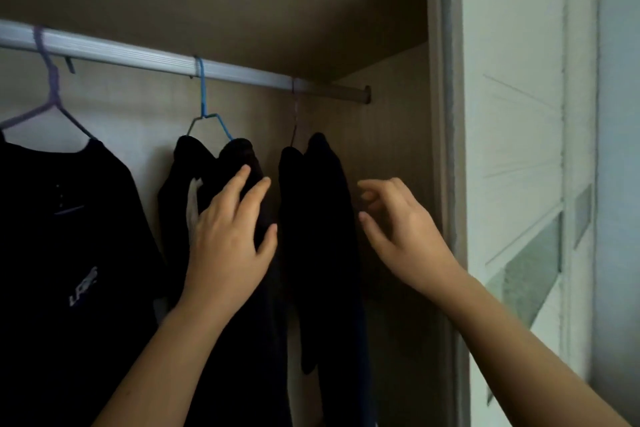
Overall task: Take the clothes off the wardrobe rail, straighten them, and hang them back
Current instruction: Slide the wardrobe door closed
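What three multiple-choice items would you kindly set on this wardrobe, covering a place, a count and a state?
1. Where on the rail does the blue hanger hang?
A) between the purple hanger and the thin dark hanger
B) leftmost
C) rightmost

2. How many hangers does the rail carry?
A) two
B) three
C) five

3. What is the left hand doing?
A) gripping the rail
B) dangling idle
C) resting straight fingers on the middle dark garment

Answers:
1 A, a hanger hangs on either side of it.
2 B, three hooks cross the rail.
3 C, its fingers lie flat on the cloth.
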Tool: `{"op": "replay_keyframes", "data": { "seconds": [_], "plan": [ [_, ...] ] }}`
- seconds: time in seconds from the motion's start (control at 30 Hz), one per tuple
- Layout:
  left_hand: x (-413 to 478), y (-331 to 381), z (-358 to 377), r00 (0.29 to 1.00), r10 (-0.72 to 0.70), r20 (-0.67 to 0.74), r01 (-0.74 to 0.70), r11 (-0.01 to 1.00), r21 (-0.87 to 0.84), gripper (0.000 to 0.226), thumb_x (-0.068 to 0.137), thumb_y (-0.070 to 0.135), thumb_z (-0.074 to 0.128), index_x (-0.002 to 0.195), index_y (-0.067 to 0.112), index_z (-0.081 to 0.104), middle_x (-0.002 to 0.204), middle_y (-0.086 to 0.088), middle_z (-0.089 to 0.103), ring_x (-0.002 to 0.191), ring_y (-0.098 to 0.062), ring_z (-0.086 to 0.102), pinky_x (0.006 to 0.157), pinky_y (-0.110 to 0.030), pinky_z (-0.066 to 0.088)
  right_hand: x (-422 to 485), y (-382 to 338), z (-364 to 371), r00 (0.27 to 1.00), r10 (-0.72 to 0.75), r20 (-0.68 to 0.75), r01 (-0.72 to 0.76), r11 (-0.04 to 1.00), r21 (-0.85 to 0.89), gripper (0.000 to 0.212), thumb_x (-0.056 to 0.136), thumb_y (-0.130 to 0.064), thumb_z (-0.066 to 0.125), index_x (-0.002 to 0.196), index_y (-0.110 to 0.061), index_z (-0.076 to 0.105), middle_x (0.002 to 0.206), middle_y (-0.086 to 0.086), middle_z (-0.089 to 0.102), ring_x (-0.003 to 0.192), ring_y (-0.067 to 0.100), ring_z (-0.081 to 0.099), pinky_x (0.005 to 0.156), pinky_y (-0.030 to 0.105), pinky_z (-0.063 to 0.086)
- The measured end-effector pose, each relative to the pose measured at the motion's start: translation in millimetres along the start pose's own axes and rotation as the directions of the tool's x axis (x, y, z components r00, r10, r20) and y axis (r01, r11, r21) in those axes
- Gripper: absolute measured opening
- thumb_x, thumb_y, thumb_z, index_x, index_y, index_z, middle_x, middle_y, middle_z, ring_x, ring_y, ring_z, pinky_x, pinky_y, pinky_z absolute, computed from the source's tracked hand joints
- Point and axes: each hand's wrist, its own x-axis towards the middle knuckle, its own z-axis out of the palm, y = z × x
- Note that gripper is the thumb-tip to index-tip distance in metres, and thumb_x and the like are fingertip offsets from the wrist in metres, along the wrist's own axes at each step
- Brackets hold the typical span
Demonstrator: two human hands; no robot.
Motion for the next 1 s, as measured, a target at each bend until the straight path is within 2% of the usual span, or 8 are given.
{"op": "replay_keyframes", "data": {
  "seconds": [0.13,0.2,0.3,0.4,0.5,0.67,0.83,1.0],
  "plan": [
    [-13,5,11,1.0,-0.018,0.018,0.019,1.0,-0.009,0.062,0.079,0.015,0.065,0.135,0.012,0.04,0.145,-0.015,0.035,0.128,-0.035,0.039,0.096,-0.05,0.042,-43,20,-10,0.974,-0.147,-0.174,0.086,0.945,-0.314,0.03,0.088,-0.019,0.045,0.116,-0.009,0.049,0.106,0.006,0.052,0.091,0.012,0.051,0.072,0.018,0.045],
    [-19,7,16,0.999,-0.024,0.022,0.025,0.999,-0.032,0.064,0.077,0.013,0.066,0.135,0.01,0.039,0.144,-0.017,0.035,0.126,-0.038,0.041,0.095,-0.051,0.041,-58,28,-15,0.953,-0.124,-0.278,-0.001,0.912,-0.411,0.033,0.086,-0.019,0.047,0.117,-0.009,0.046,0.108,0.007,0.047,0.094,0.014,0.048,0.073,0.021,0.044],
    [-25,10,22,0.999,-0.038,0.025,0.039,0.998,-0.058,0.066,0.077,0.012,0.066,0.136,0.01,0.037,0.144,-0.019,0.035,0.126,-0.04,0.04,0.096,-0.052,0.041,-74,40,-20,0.927,0.012,-0.374,-0.177,0.895,-0.41,0.046,0.082,-0.023,0.057,0.123,-0.008,0.042,0.115,0.011,0.045,0.101,0.023,0.051,0.077,0.029,0.048],
    [-28,10,27,0.999,-0.037,0.01,0.038,0.997,-0.066,0.066,0.076,0.01,0.066,0.136,0.009,0.037,0.142,-0.021,0.037,0.125,-0.041,0.041,0.096,-0.053,0.04,-80,47,-24,0.9,0.255,-0.354,-0.372,0.873,-0.316,0.062,0.081,-0.03,0.066,0.131,-0.007,0.038,0.123,0.015,0.046,0.106,0.029,0.054,0.082,0.037,0.052],
    [-32,12,30,1.0,-0.03,-0.006,0.03,0.998,-0.058,0.066,0.075,0.008,0.067,0.134,0.006,0.038,0.139,-0.023,0.04,0.122,-0.042,0.044,0.094,-0.053,0.042,-82,51,-26,0.865,0.43,-0.259,-0.49,0.836,-0.249,0.073,0.082,-0.043,0.059,0.141,-0.016,0.026,0.137,0.01,0.041,0.113,0.024,0.052,0.088,0.034,0.047],
    [-48,28,28,0.999,-0.03,-0.02,0.029,0.999,-0.045,0.06,0.078,0.01,0.064,0.133,0.006,0.04,0.138,-0.023,0.041,0.122,-0.041,0.045,0.091,-0.052,0.044,-82,51,-22,0.883,0.428,-0.19,-0.468,0.823,-0.321,0.084,0.086,-0.05,0.05,0.147,-0.023,0.0,0.153,0.003,0.026,0.12,0.028,0.052,0.089,0.037,0.048],
    [-91,51,31,0.998,-0.059,-0.001,0.058,0.985,-0.165,0.046,0.085,0.026,0.049,0.128,0.014,0.042,0.135,-0.012,0.045,0.122,-0.027,0.044,0.094,-0.042,0.042,-86,58,-20,0.905,0.374,-0.204,-0.421,0.854,-0.305,0.085,0.085,-0.045,0.054,0.147,-0.028,-0.003,0.143,0.007,0.04,0.098,0.027,0.06,0.073,0.031,0.045],
    [-138,62,41,0.977,-0.202,0.066,0.212,0.943,-0.258,0.035,0.082,0.031,0.043,0.112,0.014,0.053,0.12,-0.006,0.055,0.11,-0.012,0.048,0.086,-0.031,0.043,-90,58,-18,0.919,0.343,-0.194,-0.383,0.895,-0.231,0.084,0.084,-0.042,0.056,0.147,-0.027,0.003,0.122,0.009,0.05,0.072,0.016,0.053,0.063,0.027,0.042]
  ]
}}
